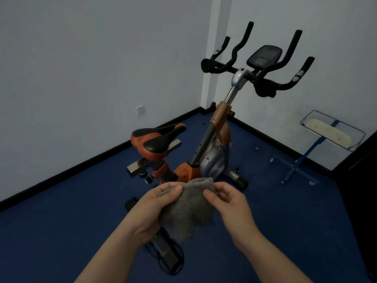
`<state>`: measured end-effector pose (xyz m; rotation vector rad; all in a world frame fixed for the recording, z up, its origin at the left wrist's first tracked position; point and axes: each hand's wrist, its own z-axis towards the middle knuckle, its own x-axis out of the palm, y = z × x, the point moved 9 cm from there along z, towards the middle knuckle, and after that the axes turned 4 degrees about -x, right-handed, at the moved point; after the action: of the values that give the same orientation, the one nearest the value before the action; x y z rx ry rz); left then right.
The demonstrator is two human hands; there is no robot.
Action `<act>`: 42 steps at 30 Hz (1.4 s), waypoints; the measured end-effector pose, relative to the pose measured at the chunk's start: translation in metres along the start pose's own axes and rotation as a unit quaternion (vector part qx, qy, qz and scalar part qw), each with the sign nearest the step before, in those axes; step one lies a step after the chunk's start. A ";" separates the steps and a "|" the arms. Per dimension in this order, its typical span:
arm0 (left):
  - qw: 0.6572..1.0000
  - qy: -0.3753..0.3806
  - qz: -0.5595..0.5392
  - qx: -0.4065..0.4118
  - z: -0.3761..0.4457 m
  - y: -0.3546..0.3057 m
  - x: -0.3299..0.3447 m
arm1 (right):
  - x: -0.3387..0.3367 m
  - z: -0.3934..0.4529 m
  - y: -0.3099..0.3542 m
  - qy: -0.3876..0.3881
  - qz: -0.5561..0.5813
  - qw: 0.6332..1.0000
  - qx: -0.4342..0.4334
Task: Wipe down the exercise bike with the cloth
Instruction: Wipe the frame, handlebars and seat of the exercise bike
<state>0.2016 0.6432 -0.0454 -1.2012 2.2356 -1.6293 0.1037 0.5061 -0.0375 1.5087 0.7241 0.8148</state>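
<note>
We hold the grey fuzzy cloth [186, 203] up in front of us, between our two hands. Our left hand [151, 205] grips it, with the thumb pressed on top of the cloth and the fingers curled under it. Our right hand [226, 199] pinches the other edge with its thumb and fingers. The cloth hangs down in a soft bunch and touches nothing but our hands.

The exercise bike [206, 152] stands just past the cloth, on the blue floor [61, 221] near the corner of the room. The cloth is not on the bike yet. So we think the wiping has not started. It looks like we are getting the cloth ready, maybe folding it or getting a better hold.

All of the bike is left to wipe. There is the black and orange seat [157, 137], the black handlebars [265, 68], the little screen [264, 55], the orange post and the grey cover lower down. We cannot see any dust or wet marks on the bike, so we cannot tell how dirty it is.

Over by the right wall stands a blue metal stand [326, 137] with a pale pad on top.
</note>
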 end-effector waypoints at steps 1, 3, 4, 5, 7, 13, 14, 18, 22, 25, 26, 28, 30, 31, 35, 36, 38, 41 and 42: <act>1.000 -0.007 -0.007 -0.005 0.001 0.002 -0.004 | 0.001 0.001 0.000 -0.001 -0.002 1.000 -0.001; 0.999 -0.016 -0.021 -0.018 0.007 0.007 -0.011 | 0.001 0.005 -0.001 -0.002 0.002 1.000 0.006; 0.999 -0.020 -0.021 -0.023 0.010 0.007 -0.013 | -0.001 0.009 -0.003 -0.008 0.007 1.000 0.014; 0.999 -0.026 -0.017 -0.025 0.015 0.007 -0.016 | -0.004 0.015 -0.006 -0.017 0.014 0.999 0.026; 0.999 -0.035 -0.005 -0.034 0.025 0.009 -0.022 | -0.011 0.028 -0.016 -0.034 0.020 0.997 0.059; 0.990 -0.127 -0.010 -0.054 0.072 0.006 -0.056 | 0.013 0.077 -0.055 0.109 0.029 0.968 0.225; 0.987 -0.155 0.003 -0.053 0.080 0.004 -0.061 | 0.013 0.088 -0.055 0.118 0.023 0.966 0.227; 0.964 -0.258 0.061 -0.006 0.111 -0.023 -0.079 | 0.011 0.152 -0.036 0.101 0.015 0.982 0.159; 0.925 -0.366 0.068 0.072 0.123 -0.056 -0.104 | 0.030 0.206 0.019 0.117 -0.103 0.986 -0.060; 0.891 -0.433 0.099 0.098 0.119 -0.066 -0.129 | 0.054 0.224 0.031 0.099 -0.146 0.971 -0.161; 0.884 -0.442 0.114 0.101 0.118 -0.067 -0.135 | 0.063 0.227 0.025 0.083 -0.158 0.970 -0.166; 0.874 -0.450 0.143 0.116 0.118 -0.073 -0.148 | 0.083 0.230 0.003 0.069 -0.186 0.968 -0.151; 0.859 -0.456 0.187 0.138 0.122 -0.084 -0.158 | 0.113 0.231 -0.024 0.107 -0.223 0.959 -0.135; 0.853 -0.454 0.214 0.145 0.125 -0.090 -0.163 | 0.129 0.229 -0.038 0.139 -0.253 0.948 -0.135; 0.850 -0.391 0.317 0.155 0.137 -0.099 -0.169 | 0.151 0.225 -0.062 0.132 -0.368 0.904 -0.172; 0.850 -0.371 0.339 0.159 0.140 -0.099 -0.171 | 0.149 0.225 -0.060 0.100 -0.407 0.886 -0.197; 0.858 -0.332 0.359 0.156 0.144 -0.098 -0.178 | 0.150 0.224 -0.057 0.054 -0.434 0.875 -0.208; 0.864 -0.281 0.385 0.163 0.153 -0.101 -0.188 | 0.163 0.229 -0.064 0.038 -0.426 0.887 -0.172; 0.860 -0.267 0.399 0.171 0.157 -0.103 -0.188 | 0.166 0.232 -0.067 0.031 -0.425 0.891 -0.157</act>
<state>0.4645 0.6388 -0.0856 -0.4281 1.6342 -1.0933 0.3897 0.5204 -0.0999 0.7397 1.1209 0.2761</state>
